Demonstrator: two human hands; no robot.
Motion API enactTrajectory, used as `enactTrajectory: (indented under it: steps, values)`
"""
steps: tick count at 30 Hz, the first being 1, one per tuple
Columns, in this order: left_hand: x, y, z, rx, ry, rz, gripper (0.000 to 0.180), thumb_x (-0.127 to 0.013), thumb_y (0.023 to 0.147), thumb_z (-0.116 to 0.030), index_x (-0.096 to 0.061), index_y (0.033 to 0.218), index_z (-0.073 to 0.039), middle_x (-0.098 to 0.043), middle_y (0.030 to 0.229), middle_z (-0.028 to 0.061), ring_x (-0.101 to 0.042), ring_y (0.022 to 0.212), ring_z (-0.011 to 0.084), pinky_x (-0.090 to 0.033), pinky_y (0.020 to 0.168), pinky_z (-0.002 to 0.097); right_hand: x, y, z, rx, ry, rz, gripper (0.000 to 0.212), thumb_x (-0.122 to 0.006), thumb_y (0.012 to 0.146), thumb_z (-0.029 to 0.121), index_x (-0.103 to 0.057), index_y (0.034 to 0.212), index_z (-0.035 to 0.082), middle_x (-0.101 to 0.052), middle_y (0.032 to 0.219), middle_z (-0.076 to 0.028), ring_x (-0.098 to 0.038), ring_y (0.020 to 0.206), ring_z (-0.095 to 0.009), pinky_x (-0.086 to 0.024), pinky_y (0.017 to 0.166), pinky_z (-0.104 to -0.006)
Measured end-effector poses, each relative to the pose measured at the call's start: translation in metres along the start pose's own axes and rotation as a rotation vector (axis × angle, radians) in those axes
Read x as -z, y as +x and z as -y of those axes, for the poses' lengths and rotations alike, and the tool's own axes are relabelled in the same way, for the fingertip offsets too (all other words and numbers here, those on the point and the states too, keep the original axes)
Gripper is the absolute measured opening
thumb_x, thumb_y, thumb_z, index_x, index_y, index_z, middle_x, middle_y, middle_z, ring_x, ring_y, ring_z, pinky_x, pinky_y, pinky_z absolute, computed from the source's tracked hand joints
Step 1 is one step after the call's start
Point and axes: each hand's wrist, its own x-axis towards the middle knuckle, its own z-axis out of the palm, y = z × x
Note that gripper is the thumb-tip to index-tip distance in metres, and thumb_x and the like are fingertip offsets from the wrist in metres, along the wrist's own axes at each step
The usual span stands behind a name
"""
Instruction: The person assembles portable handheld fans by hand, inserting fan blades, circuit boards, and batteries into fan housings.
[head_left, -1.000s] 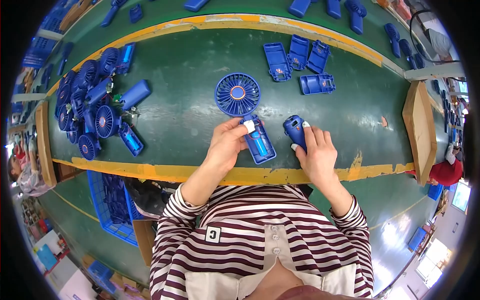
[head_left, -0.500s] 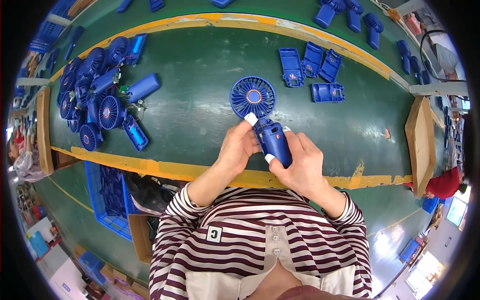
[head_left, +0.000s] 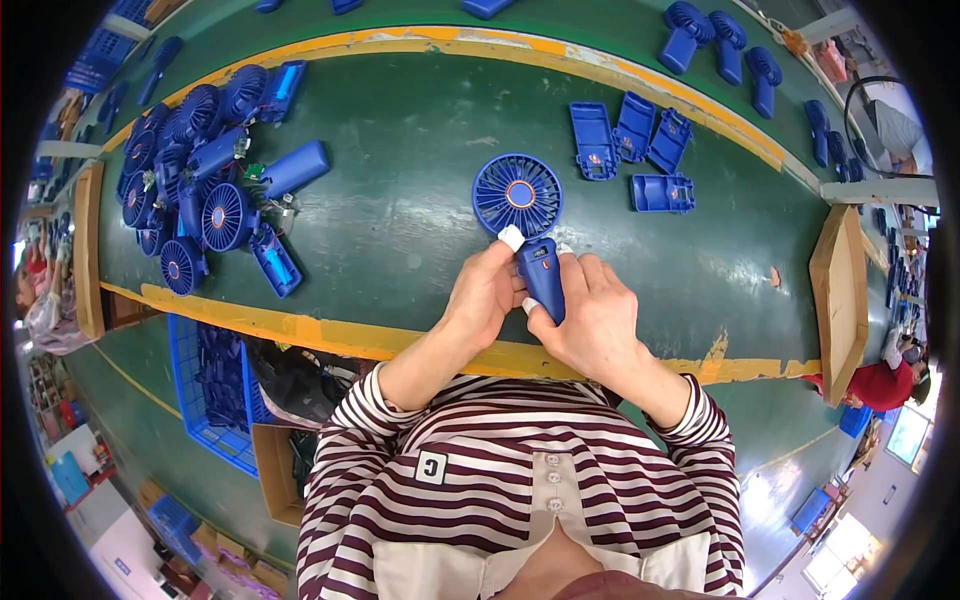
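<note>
In front of me, over the green work surface, both hands hold a blue handheld fan [head_left: 541, 272], its round slatted head pointing away from me. My left hand [head_left: 478, 302] grips it on the left of the neck, a white-covered thumb against the base of the head. My right hand [head_left: 597, 318] closes round the right side of the handle, with its thumb on the lower front. The handle's front cover lies in line with the body, showing a small slot and an orange mark. My palms hide the handle's lower end and back.
A pile of blue fans [head_left: 222, 217] with open handles, batteries and circuit boards lies left. Several blue handle covers [head_left: 593, 140] lie far right. Beyond the yellow-edged strip rest finished-looking fans [head_left: 764, 80]. A blue crate [head_left: 215, 400] stands below left; a wooden board [head_left: 838, 300] borders the right.
The handle cover, askew with a dark gap beside it before, now lines up with the fan body. My right hand has shifted slightly left and up along the handle.
</note>
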Motion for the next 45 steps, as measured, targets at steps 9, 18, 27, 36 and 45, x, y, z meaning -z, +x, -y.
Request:
enactTrajectory:
  steps: [9,18,27,36,45]
  values:
    - [-0.005,0.001,-0.003,0.037,0.027,-0.036,0.031,-0.052,0.088,-0.029,-0.056,0.100,-0.001,-0.061,0.093,0.0069,-0.059,0.077,0.0160,-0.047,0.065,0.0288,-0.009,-0.001,-0.004,0.074,-0.046,-0.049,0.045,-0.067,0.060,0.020,-0.055,0.095,-0.007,-0.053,0.076,-0.014,-0.057,0.066,-0.029,-0.048,0.055,-0.0366]
    - [-0.007,0.006,0.000,0.053,0.151,-0.099,0.021,-0.058,0.084,-0.011,-0.060,0.096,0.005,-0.062,0.088,0.0081,-0.060,0.076,0.0135,-0.048,0.066,0.0252,-0.013,-0.003,-0.003,0.073,-0.066,-0.083,0.046,-0.069,0.061,0.023,-0.055,0.094,-0.005,-0.053,0.077,-0.013,-0.057,0.066,-0.027,-0.047,0.050,-0.0355]
    - [-0.005,0.002,-0.008,0.029,0.126,-0.072,0.024,-0.059,0.084,-0.014,-0.059,0.100,0.003,-0.063,0.094,0.0098,-0.061,0.084,0.0166,-0.050,0.077,0.0314,-0.003,-0.015,-0.013,-0.297,0.390,0.071,0.045,-0.069,0.069,0.025,-0.055,0.100,-0.005,-0.060,0.077,-0.014,-0.061,0.061,-0.024,-0.049,0.053,-0.0319]
    - [-0.006,0.001,0.000,-0.055,0.106,0.062,0.026,-0.059,0.084,-0.014,-0.058,0.103,0.004,-0.064,0.096,0.0124,-0.061,0.082,0.0155,-0.050,0.068,0.0263,-0.019,-0.005,-0.016,-0.666,1.061,0.319,0.029,-0.064,0.073,0.018,-0.057,0.089,-0.005,-0.062,0.067,-0.008,-0.059,0.060,-0.012,-0.048,0.053,-0.0255]
    - [-0.004,-0.004,0.010,-0.146,0.112,0.181,0.034,-0.063,0.081,-0.009,-0.053,0.111,0.004,-0.061,0.105,0.0163,-0.061,0.090,0.0186,-0.050,0.078,0.0299,-0.012,-0.008,-0.009,-0.710,0.990,0.258,0.025,-0.065,0.070,0.015,-0.057,0.083,-0.005,-0.061,0.063,-0.007,-0.058,0.054,-0.012,-0.047,0.049,-0.0255]
